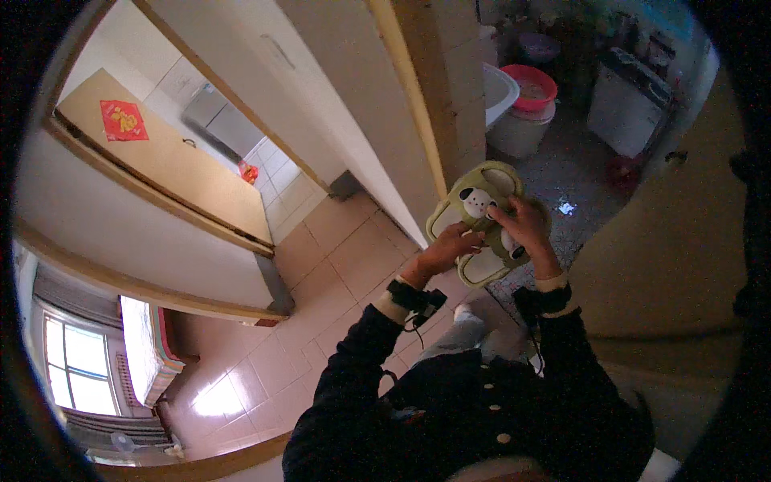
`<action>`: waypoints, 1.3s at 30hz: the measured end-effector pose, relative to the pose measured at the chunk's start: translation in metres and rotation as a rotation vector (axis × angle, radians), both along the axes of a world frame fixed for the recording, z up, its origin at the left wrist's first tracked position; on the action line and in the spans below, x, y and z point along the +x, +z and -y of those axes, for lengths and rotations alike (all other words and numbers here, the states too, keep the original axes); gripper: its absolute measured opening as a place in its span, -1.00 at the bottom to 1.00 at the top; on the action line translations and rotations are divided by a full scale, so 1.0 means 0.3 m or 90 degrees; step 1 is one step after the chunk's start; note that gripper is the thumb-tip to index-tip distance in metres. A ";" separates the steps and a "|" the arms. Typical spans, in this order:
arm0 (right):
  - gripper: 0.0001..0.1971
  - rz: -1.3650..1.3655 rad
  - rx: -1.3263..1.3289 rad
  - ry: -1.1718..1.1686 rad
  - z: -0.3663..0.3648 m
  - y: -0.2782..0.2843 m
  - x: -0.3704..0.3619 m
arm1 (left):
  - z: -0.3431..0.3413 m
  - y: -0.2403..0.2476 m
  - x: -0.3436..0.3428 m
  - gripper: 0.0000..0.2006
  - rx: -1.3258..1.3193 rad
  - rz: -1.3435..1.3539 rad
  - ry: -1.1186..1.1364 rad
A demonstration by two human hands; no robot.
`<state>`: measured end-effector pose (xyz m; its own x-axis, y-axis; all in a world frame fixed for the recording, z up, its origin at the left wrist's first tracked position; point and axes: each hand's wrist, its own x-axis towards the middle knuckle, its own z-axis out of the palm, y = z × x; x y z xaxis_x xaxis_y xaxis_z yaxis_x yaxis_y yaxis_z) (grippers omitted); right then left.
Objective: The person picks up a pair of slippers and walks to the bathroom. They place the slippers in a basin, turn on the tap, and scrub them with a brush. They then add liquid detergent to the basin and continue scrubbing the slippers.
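Note:
A pair of pale green slippers [482,268] is up in front of my body, held over the floor by the doorway. Each has a stuffed white animal head with dark ears; one head [477,202] faces up, while the other is partly covered by my right hand. My left hand [444,251] grips the slippers from the left, its fingers curled at the middle. On the right side, my right hand [524,227] is closed around them, thumb over the top by the animal head. The fingertips underneath are hidden.
Through the dim doorway stand a pink basin [532,87] on a white bucket [520,132], a white sink [499,95] and a boxy white appliance [629,104]. A wooden door [173,161] is at the left. A tan door [666,233] stands close on my right. Pink floor tiles [321,281] lie at left.

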<state>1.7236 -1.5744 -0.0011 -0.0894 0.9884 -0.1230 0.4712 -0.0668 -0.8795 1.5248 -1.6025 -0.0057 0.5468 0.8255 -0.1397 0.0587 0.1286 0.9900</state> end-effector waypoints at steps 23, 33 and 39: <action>-0.29 0.166 0.010 -0.289 0.135 -0.008 -0.235 | -0.965 0.573 -0.807 -0.43 0.684 0.107 0.409; -0.50 0.056 0.021 -0.336 0.155 -0.003 -0.235 | -0.984 0.546 -0.883 -0.57 0.962 -0.343 0.611; -0.49 0.009 0.001 -0.307 0.158 0.001 -0.207 | -0.819 0.560 -0.951 -0.63 0.646 -0.140 0.609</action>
